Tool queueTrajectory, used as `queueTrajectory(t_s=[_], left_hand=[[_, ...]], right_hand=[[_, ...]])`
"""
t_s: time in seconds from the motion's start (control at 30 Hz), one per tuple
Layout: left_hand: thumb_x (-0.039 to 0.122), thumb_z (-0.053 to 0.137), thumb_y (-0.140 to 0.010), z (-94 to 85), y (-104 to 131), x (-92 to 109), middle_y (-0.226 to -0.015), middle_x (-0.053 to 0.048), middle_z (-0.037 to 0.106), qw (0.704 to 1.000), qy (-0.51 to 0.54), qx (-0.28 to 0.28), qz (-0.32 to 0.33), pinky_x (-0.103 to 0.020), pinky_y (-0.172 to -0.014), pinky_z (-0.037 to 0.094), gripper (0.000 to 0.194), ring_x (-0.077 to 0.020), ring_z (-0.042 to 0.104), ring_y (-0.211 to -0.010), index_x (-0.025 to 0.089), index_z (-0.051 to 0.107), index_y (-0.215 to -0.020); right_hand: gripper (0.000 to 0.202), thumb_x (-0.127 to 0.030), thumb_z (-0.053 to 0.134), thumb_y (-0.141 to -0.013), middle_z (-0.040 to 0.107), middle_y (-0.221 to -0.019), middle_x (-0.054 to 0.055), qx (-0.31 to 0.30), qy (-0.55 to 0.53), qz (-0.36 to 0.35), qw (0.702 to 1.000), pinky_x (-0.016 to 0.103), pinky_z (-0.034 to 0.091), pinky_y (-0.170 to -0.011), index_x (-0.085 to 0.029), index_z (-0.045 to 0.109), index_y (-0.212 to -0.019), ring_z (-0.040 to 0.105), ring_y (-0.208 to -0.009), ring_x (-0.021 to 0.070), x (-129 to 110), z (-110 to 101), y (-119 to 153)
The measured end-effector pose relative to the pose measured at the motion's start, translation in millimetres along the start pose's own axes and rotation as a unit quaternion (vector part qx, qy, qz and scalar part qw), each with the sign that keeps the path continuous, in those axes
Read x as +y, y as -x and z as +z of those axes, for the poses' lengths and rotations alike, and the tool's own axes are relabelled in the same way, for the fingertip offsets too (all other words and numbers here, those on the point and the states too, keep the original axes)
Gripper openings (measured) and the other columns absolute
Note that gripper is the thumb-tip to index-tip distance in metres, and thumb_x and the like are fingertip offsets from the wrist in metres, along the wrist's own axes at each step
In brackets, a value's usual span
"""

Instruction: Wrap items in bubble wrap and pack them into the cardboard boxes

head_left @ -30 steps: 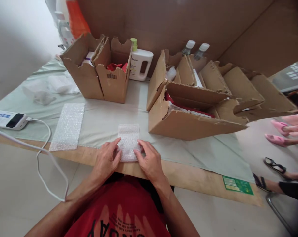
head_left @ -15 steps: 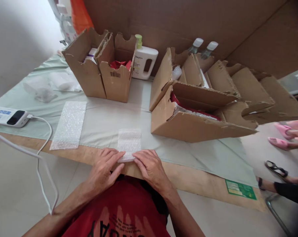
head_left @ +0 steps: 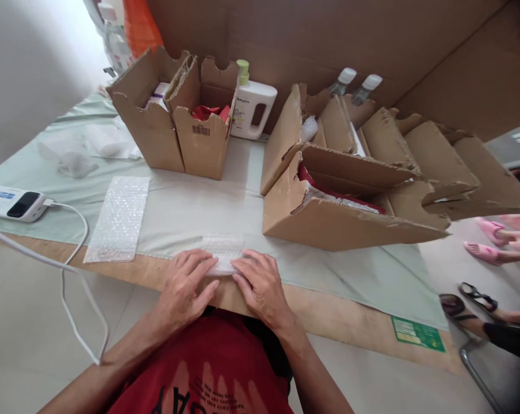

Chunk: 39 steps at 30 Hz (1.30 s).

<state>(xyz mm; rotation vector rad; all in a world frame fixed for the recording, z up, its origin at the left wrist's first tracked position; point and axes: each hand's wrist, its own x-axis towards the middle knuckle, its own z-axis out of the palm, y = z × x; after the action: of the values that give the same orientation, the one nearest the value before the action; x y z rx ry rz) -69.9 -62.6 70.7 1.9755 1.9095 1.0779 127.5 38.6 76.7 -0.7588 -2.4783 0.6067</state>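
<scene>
A small piece of bubble wrap [head_left: 222, 247], its near end rolled or folded, lies at the table's front edge. My left hand [head_left: 187, 284] presses on the left end of the roll with its fingers, thumb toward me. On the right end rest the fingers of my right hand [head_left: 260, 287], curled over it. Whether anything is inside the roll cannot be seen. A larger flat sheet of bubble wrap [head_left: 119, 218] lies to the left of my hands.
Two cardboard boxes [head_left: 156, 141] stand at the back left beside a white pump bottle [head_left: 263, 95]. More cardboard boxes [head_left: 350, 221] fill the right side. A white power bank [head_left: 25, 206] with a cable lies far left. A person's feet [head_left: 486, 253] show at right.
The rolled end has moved slightly away from me, and less of the flat bubble wrap shows beyond it. Both hands have moved forward a little with it.
</scene>
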Motion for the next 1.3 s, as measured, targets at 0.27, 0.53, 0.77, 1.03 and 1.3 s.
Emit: queueTrajectory(t_s=[0.27,0.53,0.77,1.03,1.3], left_hand=[[0.026,0.052,-0.099,3.6,-9,-5,-0.097,-0.009,0.07,0.997,-0.051,-0.019,-0.051,-0.045,-0.086,0.051,0.029,-0.0284,0.061,-0.095,0.019,0.065,-0.123],[0.038,0.06,-0.095,-5.9,12,3,-0.114,-0.009,0.07,0.958,0.144,0.08,-0.235,-0.042,-0.096,0.055,0.036,-0.025,0.067,-0.105,0.023,0.063,-0.127],[0.05,0.078,-0.077,-4.6,3,28,-0.114,-0.011,0.074,0.795,0.429,0.039,-0.427,-0.04,-0.097,0.056,0.089,-0.0276,0.07,-0.109,0.017,0.041,-0.151],[0.054,0.072,-0.083,11.1,-7,58,-0.113,-0.006,0.073,0.834,0.406,-0.016,-0.372,-0.033,-0.091,0.058,0.081,-0.0227,0.072,-0.095,0.026,0.043,-0.154],[0.07,0.064,-0.083,38.1,-12,60,-0.129,-0.009,0.07,0.896,0.369,-0.063,-0.24,-0.045,-0.11,0.047,0.071,-0.0327,0.063,-0.121,0.034,0.057,-0.144]], right_hand=[[0.028,-0.024,0.058,-0.099,0.071,-0.125,0.011,0.018,0.031,0.025,0.999,0.048,0.046,-0.101,-0.024,0.068,-0.125,0.06,-0.119,0.029,-15,-4,-1],[0.025,-0.022,0.056,-0.1,0.077,-0.114,0.008,0.031,-0.009,0.051,0.998,0.044,0.047,-0.098,-0.024,0.072,-0.118,0.065,-0.112,0.0259,-6,16,-11],[0.017,-0.022,0.063,-0.096,0.078,-0.102,0.004,0.052,-0.135,0.13,0.981,0.038,0.051,-0.092,-0.026,0.073,-0.109,0.068,-0.097,0.0216,-37,13,1],[0.057,-0.016,0.068,-0.082,0.071,-0.129,0.01,0.02,-0.347,0.247,0.905,0.037,0.055,-0.1,-0.023,0.059,-0.138,0.07,-0.115,0.0234,-28,-25,33],[0.018,-0.012,0.065,-0.085,0.077,-0.09,0.001,-0.037,-0.245,0.169,0.954,0.031,0.058,-0.083,-0.025,0.075,-0.093,0.07,-0.09,0.0201,-13,-101,41]])
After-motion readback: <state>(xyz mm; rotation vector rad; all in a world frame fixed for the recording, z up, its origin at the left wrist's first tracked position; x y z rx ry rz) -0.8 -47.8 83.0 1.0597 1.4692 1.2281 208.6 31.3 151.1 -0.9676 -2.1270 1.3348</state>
